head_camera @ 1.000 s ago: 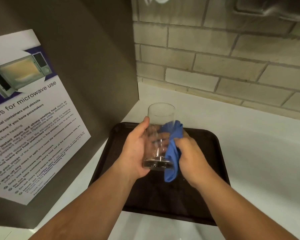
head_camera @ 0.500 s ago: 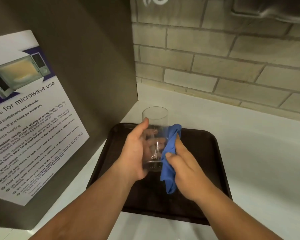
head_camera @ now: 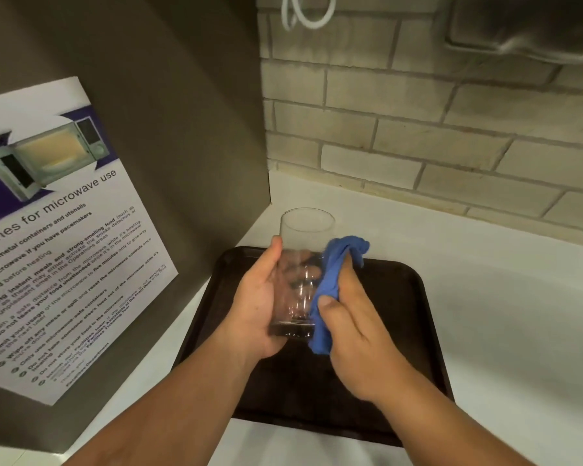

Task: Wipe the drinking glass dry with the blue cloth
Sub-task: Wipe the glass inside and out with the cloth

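Upright, glass (head_camera: 305,264) between hands, cloth (head_camera: 334,284) rightward

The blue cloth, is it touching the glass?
Touching. The head view shows the blue cloth, held by the right hand, pressed against the glass's side.

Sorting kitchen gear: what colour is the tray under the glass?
Dark brown, nearly black. The tray shows best in the head view.
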Available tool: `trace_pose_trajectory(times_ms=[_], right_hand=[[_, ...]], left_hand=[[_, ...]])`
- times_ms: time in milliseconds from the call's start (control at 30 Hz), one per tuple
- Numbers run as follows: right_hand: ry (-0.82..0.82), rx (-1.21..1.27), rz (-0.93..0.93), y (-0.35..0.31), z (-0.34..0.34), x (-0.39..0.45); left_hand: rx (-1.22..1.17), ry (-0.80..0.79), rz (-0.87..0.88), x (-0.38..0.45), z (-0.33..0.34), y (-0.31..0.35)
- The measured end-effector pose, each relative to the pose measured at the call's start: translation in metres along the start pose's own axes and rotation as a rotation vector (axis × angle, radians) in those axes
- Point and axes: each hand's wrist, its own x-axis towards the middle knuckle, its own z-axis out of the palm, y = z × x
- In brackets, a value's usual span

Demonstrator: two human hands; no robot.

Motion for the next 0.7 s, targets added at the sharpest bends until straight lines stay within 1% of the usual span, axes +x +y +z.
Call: trace_pose_trajectory(times_ms=[100, 200, 267, 367, 467, 533, 600, 633, 700], right_hand=[[0.050, -0.057, -0.074, -0.005, 0.000, 0.011], [0.170, -0.006, -0.032, -0.013, -0.012, 0.037], [0.173, -0.038, 0.002, -0.013, -0.013, 0.043], [0.166, 0.008, 0.030, -0.013, -0.009, 0.044], [0.199, 0.107, 0.093, -0.012, -0.018, 0.049], [0.161, 0.177, 0.132, -0.008, -0.021, 0.044], [0.061, 0.097, 0.097, -0.001, -0.019, 0.031], [0.009, 0.065, 0.082, 0.003, -0.016, 0.022], [-0.074, -0.019, 0.060, 0.009, -0.006, 0.005]], left_hand=[[-0.006, -0.054, -0.037, -0.003, -0.002, -0.003], [-0.033, -0.104, -0.066, -0.006, 0.003, -0.001], [-0.032, -0.141, -0.079, -0.005, 0.010, 0.001], [0.031, -0.115, -0.061, -0.002, 0.014, 0.002], [0.002, -0.062, -0.053, -0.001, 0.013, 0.003], [-0.011, 0.004, -0.044, 0.002, 0.012, 0.006], [0.000, 0.111, -0.045, 0.006, 0.010, 0.009], [0.023, 0.139, -0.039, 0.007, 0.008, 0.010], [0.068, 0.140, -0.009, 0.009, 0.005, 0.009]])
